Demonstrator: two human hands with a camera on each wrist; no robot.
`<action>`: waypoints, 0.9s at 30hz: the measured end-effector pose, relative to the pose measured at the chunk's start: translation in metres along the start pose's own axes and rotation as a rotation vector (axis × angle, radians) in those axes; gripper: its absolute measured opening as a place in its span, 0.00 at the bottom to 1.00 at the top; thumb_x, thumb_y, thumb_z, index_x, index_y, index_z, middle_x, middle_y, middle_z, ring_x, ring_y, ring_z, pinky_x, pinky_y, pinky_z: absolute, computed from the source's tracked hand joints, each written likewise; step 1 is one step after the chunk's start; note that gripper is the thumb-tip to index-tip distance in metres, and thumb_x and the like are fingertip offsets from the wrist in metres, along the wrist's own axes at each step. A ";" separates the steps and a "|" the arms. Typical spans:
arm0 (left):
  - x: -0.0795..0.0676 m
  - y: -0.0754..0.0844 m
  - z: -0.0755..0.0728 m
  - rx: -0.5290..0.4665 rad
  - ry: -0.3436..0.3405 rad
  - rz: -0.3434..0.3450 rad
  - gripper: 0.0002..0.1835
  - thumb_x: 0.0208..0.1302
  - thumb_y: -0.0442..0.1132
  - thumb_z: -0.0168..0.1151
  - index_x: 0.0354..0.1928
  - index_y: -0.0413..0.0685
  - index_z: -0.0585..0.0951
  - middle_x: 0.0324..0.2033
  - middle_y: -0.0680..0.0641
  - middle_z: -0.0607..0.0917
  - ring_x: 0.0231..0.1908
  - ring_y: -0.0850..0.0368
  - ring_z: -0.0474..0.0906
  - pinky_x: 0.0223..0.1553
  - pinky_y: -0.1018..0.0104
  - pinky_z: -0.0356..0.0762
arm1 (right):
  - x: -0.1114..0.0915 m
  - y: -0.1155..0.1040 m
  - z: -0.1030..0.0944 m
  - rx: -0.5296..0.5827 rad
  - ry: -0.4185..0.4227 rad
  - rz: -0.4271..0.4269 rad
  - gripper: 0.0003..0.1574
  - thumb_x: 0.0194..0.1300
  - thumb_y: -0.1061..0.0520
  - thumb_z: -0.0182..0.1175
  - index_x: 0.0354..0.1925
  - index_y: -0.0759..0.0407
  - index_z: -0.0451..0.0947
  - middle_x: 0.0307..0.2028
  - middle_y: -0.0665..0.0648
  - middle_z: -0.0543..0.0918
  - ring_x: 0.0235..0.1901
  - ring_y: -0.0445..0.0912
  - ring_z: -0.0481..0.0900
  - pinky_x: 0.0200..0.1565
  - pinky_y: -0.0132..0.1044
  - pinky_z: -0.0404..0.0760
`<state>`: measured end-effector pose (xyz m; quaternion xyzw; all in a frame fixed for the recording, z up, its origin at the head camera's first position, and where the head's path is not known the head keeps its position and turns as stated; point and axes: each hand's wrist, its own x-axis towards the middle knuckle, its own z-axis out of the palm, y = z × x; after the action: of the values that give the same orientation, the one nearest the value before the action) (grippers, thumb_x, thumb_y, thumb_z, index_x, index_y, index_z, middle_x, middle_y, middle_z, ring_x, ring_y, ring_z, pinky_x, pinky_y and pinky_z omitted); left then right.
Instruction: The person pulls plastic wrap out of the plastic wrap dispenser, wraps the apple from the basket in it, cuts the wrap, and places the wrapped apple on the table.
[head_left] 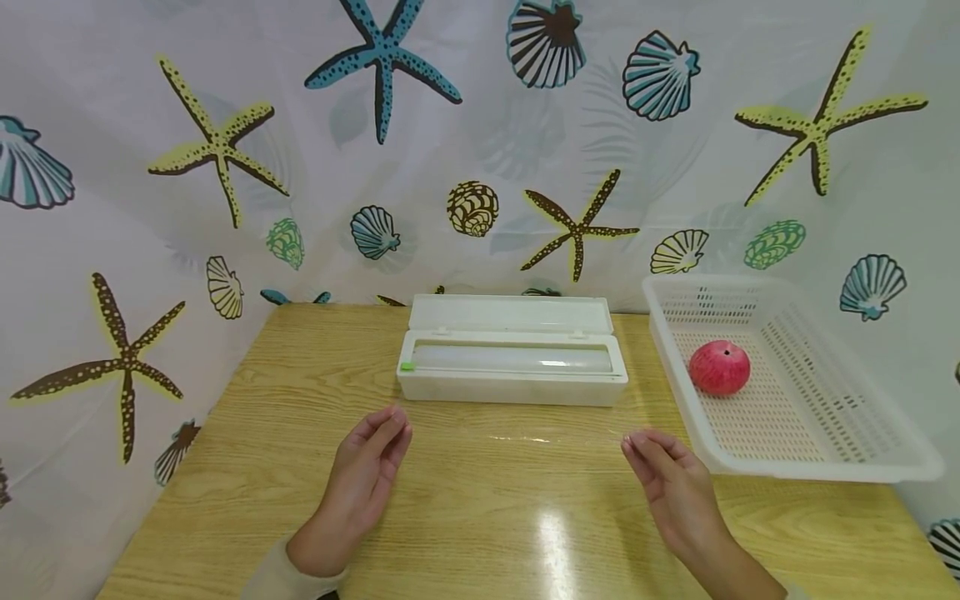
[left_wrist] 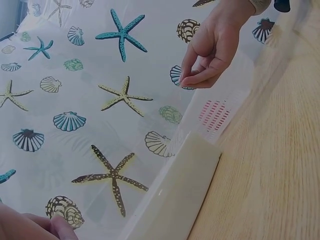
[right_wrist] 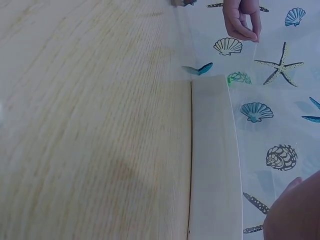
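A thin sheet of clear plastic wrap stretches between the two hands, showing mainly as faint glints over the table. Its left end is pinched between thumb and fingers of my left hand. My right hand pinches the other end, with fingertips level with the left ones. Just beyond the hands stands a white cling film dispenser, its lid tipped back. Inside lies a roll of film, and a green slider sits at the left of the front edge.
On the right stands a white perforated plastic basket holding one red round fruit. The wooden table meets a curtain printed with starfish and shells along its back and sides.
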<state>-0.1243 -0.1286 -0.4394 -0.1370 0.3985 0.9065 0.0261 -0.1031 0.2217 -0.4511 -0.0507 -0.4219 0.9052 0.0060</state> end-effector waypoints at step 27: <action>-0.011 0.004 -0.003 0.122 0.002 0.043 0.05 0.60 0.28 0.61 0.36 0.43 0.76 0.40 0.47 0.77 0.43 0.58 0.76 0.54 0.65 0.71 | -0.009 0.000 -0.005 -0.120 -0.074 -0.128 0.12 0.64 0.74 0.49 0.36 0.65 0.77 0.35 0.58 0.83 0.39 0.46 0.82 0.48 0.37 0.76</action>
<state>-0.1134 -0.1323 -0.4353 -0.1276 0.4560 0.8807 0.0145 -0.0940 0.2247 -0.4537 0.0097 -0.4777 0.8773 0.0453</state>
